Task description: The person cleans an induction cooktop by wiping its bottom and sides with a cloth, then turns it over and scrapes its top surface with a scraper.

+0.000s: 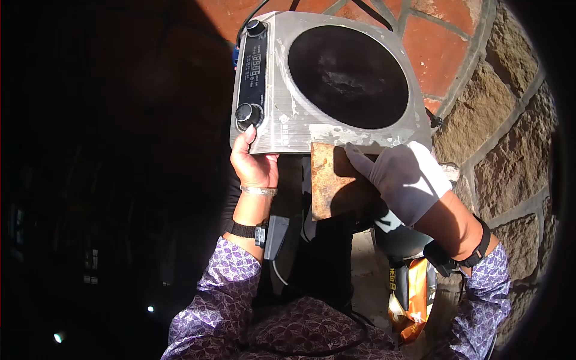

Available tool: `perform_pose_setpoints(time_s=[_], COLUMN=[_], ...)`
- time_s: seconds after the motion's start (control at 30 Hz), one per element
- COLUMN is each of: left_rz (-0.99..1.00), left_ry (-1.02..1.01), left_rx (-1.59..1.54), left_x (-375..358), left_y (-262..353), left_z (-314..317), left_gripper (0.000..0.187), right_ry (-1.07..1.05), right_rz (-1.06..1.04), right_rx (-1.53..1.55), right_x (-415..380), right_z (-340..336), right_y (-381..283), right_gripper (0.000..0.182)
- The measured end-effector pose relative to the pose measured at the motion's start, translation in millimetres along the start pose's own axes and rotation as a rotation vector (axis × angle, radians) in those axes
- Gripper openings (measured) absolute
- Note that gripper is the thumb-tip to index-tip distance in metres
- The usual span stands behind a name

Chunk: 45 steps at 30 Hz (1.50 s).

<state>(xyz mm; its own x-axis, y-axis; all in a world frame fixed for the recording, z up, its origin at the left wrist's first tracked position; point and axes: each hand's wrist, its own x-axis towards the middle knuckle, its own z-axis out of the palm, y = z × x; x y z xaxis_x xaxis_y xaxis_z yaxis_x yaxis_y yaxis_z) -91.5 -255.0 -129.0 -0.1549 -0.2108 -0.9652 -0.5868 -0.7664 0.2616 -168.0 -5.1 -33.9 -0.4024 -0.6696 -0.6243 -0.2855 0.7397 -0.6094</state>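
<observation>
In the head view, the cooktop (276,111) stood ahead, its near edge clamped in the fingers of the left hand (258,168). It was probably rigid, fairly heavy, its glass (348,78) fragile, best held by the rim. The gloved right hand (411,180) gripped a scraper (325,180), its fingers mostly hidden.

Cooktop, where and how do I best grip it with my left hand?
Probably by the near-left corner of the cooktop, from your own side, thumb above, fingers beneath. The edge there is straight and the top flat, and your left hand is already there. The near knob stands close, so avoid turning it.
</observation>
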Motion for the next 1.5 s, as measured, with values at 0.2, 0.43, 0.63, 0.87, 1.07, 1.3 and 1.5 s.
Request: perform_pose_setpoints(time_s=[0.2, 0.43, 0.63, 0.87, 1.07, 1.3, 1.5], left_rz=[-0.016, 0.01, 0.027, 0.02, -0.002, 0.029, 0.034], left_ry=[-0.005, -0.002, -0.028, -0.036, 0.011, -0.013, -0.025], left_rx=[-0.006, -0.019, -0.011, 0.006, 0.056, 0.054, 0.053], left_x=[0, 1, -2, -3, -1, 0, -3], left_y=[1, 0, 3, 1, 3, 2, 1], left_z=[-4, -4, 3, 4, -3, 0, 5], left_gripper=[0.028, 0.029, 0.029, 0.03, 0.033, 0.034, 0.03], right_ry=[-0.042, -0.066, 0.009, -0.03, -0.141, -0.054, 0.104], right_rz=[0.16, 0.194, 0.295, 0.176, 0.202, 0.211, 0.27], right_rx=[0.304, 0.278, 0.617, 0.356, 0.215, 0.259, 0.708], right_x=[-1, -1, 5, -4, -5, 1, 1], right_z=[10, -1, 5, 4, -6, -4, 7], right_y=[3, 10, 12, 18, 24, 19, 17], right_gripper=[0.052, 0.049, 0.037, 0.033, 0.028, 0.025, 0.037])
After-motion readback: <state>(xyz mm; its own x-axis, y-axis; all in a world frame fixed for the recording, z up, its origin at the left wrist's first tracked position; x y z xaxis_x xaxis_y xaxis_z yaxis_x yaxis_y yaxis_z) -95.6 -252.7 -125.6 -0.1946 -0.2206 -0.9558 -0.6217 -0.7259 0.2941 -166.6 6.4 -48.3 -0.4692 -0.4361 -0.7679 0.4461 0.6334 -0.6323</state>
